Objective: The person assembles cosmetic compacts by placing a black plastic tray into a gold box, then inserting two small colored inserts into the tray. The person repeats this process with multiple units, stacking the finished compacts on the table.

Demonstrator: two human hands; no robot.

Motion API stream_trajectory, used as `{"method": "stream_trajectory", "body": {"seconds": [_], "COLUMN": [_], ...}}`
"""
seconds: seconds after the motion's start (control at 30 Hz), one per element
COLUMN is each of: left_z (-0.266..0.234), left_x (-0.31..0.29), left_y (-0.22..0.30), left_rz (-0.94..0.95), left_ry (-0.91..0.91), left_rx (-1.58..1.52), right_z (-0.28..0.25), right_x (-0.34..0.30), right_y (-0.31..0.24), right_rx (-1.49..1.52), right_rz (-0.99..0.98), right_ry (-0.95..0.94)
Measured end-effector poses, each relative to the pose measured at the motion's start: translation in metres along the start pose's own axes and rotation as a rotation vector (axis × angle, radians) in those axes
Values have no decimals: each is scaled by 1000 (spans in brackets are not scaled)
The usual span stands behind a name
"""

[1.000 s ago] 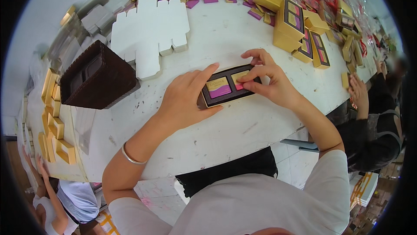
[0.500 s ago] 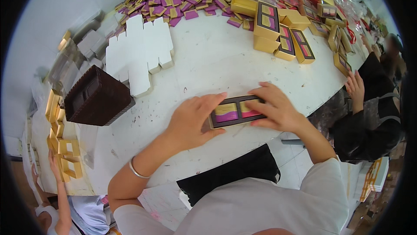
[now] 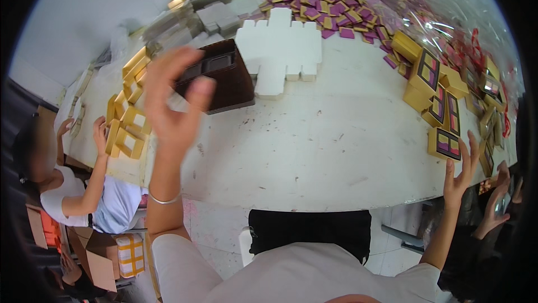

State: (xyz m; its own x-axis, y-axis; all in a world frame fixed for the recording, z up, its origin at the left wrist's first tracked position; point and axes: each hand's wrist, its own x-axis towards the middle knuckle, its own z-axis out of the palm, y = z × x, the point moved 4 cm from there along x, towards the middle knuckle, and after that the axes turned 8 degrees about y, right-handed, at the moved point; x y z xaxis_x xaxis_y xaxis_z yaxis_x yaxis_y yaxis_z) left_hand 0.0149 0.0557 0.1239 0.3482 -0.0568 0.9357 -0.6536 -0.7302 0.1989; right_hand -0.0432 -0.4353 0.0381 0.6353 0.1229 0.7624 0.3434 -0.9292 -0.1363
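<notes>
My left hand [image 3: 175, 98] is raised over the left part of the table, fingers apart and holding nothing. It partly covers a stack of dark brown plastic trays [image 3: 231, 87]; whether it touches the stack cannot be told. At the right, my right hand [image 3: 460, 177] has its fingers spread beside a small gold box [image 3: 432, 145] with a dark insert and purple and gold pieces. Fingertips are close to that box's near edge, but no grip shows. Similar filled gold boxes [image 3: 451, 113] stand just behind it, one on top of another [image 3: 421, 81].
Flat white cartons [image 3: 280, 45] lie stacked behind the brown trays. A heap of purple and gold pieces [image 3: 336, 6] and clear plastic wrap [image 3: 431, 28] fill the back. At left, a co-worker's hand [image 3: 100, 135] is by gold box sleeves [image 3: 126, 140]; another person's hand [image 3: 496, 207] is at far right.
Both hands have left the filled gold box, which now stands at the right with the others. My left hand went left to the brown trays, my right hand to the right. The view turned left.
</notes>
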Motion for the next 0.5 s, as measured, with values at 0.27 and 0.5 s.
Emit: {"method": "stream_trajectory", "body": {"seconds": [0.27,0.5], "left_z": [-170,-203], "left_x": [-99,-165], "left_y": [-121,-136], "left_rz": [-526,-599], "left_ry": [-275,-283], "left_rx": [611,742], "right_z": [78,144], "right_x": [71,157], "right_y": [-144,-275], "right_rx": [515,676], "right_rz": [-363,-549], "right_ry": [-182,-24]}}
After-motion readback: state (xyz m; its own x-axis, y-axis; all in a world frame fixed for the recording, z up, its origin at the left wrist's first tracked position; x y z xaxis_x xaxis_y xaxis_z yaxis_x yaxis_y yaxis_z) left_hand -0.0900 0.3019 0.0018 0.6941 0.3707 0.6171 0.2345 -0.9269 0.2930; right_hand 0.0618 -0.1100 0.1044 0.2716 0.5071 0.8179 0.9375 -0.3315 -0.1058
